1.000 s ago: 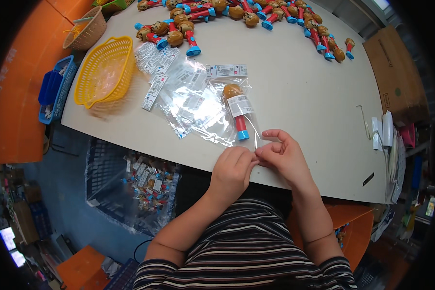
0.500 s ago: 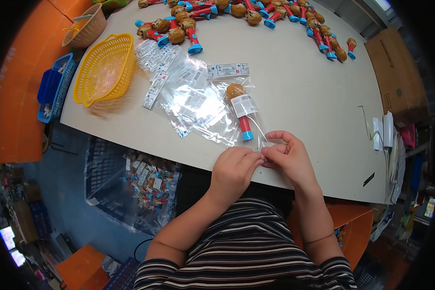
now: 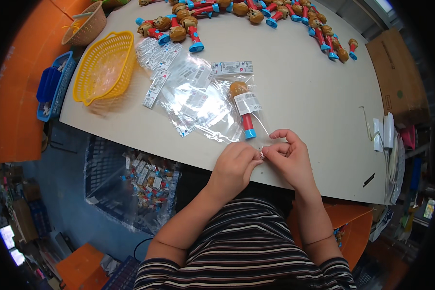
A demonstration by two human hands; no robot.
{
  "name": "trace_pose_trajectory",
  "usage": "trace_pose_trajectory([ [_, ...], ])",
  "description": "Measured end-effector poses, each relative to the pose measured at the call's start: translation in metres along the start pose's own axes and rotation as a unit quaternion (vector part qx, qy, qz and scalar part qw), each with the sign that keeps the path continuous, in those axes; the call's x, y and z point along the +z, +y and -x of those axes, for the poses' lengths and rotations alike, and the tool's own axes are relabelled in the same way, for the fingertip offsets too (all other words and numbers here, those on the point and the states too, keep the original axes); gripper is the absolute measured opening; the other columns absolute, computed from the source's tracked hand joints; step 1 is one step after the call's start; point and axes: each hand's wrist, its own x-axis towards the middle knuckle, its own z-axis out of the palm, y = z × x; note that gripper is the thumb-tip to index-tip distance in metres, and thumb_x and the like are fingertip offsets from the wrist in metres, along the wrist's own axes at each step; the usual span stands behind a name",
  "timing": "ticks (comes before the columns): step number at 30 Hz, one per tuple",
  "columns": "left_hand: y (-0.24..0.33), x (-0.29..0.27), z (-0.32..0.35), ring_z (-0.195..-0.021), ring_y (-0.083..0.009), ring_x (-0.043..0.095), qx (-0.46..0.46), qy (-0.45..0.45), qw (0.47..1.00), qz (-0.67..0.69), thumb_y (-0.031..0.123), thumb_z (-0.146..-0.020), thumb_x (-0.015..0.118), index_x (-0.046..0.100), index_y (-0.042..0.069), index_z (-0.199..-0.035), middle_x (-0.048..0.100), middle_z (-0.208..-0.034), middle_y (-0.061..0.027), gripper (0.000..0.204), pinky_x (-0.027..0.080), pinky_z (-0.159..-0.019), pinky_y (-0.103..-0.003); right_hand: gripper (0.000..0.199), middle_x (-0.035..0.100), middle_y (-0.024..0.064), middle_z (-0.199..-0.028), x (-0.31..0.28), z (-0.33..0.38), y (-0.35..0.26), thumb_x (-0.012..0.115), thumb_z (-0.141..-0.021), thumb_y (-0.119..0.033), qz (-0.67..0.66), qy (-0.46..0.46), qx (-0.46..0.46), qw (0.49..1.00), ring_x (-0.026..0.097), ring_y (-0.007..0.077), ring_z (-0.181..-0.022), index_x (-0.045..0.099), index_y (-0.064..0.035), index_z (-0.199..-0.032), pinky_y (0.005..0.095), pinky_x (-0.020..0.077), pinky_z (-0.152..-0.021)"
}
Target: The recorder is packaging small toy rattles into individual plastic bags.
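Note:
A clear plastic bag [image 3: 235, 68] with a printed header lies on the white table in front of me. Inside it is a toy [image 3: 248, 122] with a brown round head, a red tube body and a blue base, partly covered by a white label. My left hand [image 3: 233, 169] is closed in a pinch on the bag's near end, by the table edge. Right beside it, my right hand [image 3: 291, 157] pinches the same end between thumb and finger, its other fingers curled. Fingertips hide the exact edge they grip. Loose flat plastic bags [image 3: 191, 101] lie left of the toy.
Similar unbagged toys [image 3: 193, 35] lie in a heap along the far side. A yellow basket [image 3: 88, 98] stands at the table's left, beside a blue basket [image 3: 66, 87]. Below left, a lined blue crate [image 3: 94, 166] holds bagged toys. A cardboard box [image 3: 398, 77] stands right.
The bag with the toy has shifted slightly to the right and turned a little. Both hands still pinch its near end, with small finger movements.

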Motion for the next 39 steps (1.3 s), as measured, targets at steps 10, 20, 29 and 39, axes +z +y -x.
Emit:
trace_pose_trajectory([
  [10, -0.003, -0.028, 0.019, -0.082, -0.0285, 0.062, -0.133, -0.013, 0.986, 0.098, 0.001, -0.073, 0.077, 0.063, 0.001, -0.082, 0.064, -0.084, -0.0105, 0.017, 0.05, -0.075, -0.036, 0.023, 0.073, 0.0125, -0.083, -0.013, -0.007, 0.002, 0.068, -0.086, -0.002, -0.03, 0.045, -0.015, 0.998, 0.068, 0.0105, -0.077, 0.05, -0.0002, -0.101, 0.0212, 0.0524, -0.071],
  [20, 0.01, 0.005, -0.007, -0.081, -0.0295, 0.06, 0.034, 0.051, 0.996, -0.059, 0.006, -0.071, 0.079, 0.069, 0.003, -0.088, 0.062, -0.087, -0.0101, 0.02, 0.049, -0.071, -0.038, 0.021, 0.072, 0.012, -0.083, -0.008, 0.0, -0.004, 0.067, -0.088, -0.001, -0.02, 0.01, -0.014, 1.0, 0.069, 0.0104, -0.08, 0.053, 0.0018, -0.104, 0.0198, 0.053, -0.071],
  [29, 0.013, 0.016, -0.001, -0.077, -0.0306, 0.06, 0.097, 0.047, 0.986, -0.128, 0.005, -0.073, 0.076, 0.066, 0.0, -0.091, 0.061, -0.087, -0.0116, 0.021, 0.049, -0.069, -0.039, 0.022, 0.071, 0.012, -0.081, -0.009, 0.001, -0.009, 0.067, -0.089, -0.001, -0.086, 0.016, 0.044, 0.995, 0.07, 0.0139, -0.074, 0.051, 0.0017, -0.104, 0.0247, 0.0584, -0.067],
  [39, 0.005, 0.019, 0.002, -0.079, -0.0332, 0.056, 0.057, 0.038, 0.997, -0.044, 0.002, -0.077, 0.071, 0.06, 0.001, -0.086, 0.058, -0.085, -0.0127, 0.014, 0.047, -0.072, -0.04, 0.018, 0.069, 0.0108, -0.081, -0.007, 0.0, 0.007, 0.065, -0.09, 0.001, -0.127, 0.014, 0.025, 0.991, 0.069, 0.0133, -0.076, 0.049, -0.0008, -0.098, 0.0239, 0.0583, -0.068],
])
